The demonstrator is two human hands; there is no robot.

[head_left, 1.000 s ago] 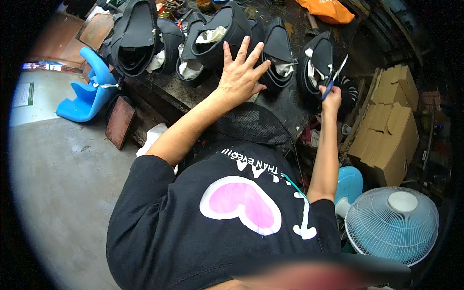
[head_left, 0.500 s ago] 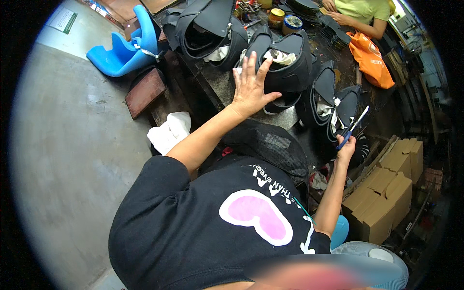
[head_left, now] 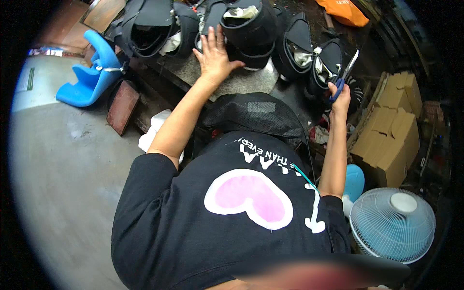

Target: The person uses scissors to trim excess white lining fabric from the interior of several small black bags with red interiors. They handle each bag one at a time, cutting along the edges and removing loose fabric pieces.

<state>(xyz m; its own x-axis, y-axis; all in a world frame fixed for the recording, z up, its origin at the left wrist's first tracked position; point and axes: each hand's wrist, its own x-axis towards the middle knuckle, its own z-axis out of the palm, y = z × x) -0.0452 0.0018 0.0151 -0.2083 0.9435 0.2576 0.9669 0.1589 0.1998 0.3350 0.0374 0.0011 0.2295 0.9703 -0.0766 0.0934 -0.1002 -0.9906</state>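
Fingers, left hand: splayed, gripping nothing, upper centre at the black shoe; can't confirm contact. Right hand, upper right: fingers wrapped round the blue scissors handles, blades up.
Risks, near to far, my read: black cord hangs left of the right forearm; an inward swing could snag it. Blades sit just beside the stuffed right-hand shoe; a careless wrist turn could nick it. Shoes stand crowded on the dark surface; an open-palm shove could knock neighbours.
Writing: shirt has white lettering, inverted, partly readable. Chair-mesh label: illegible. Orange bag, top right: lettering cut off.
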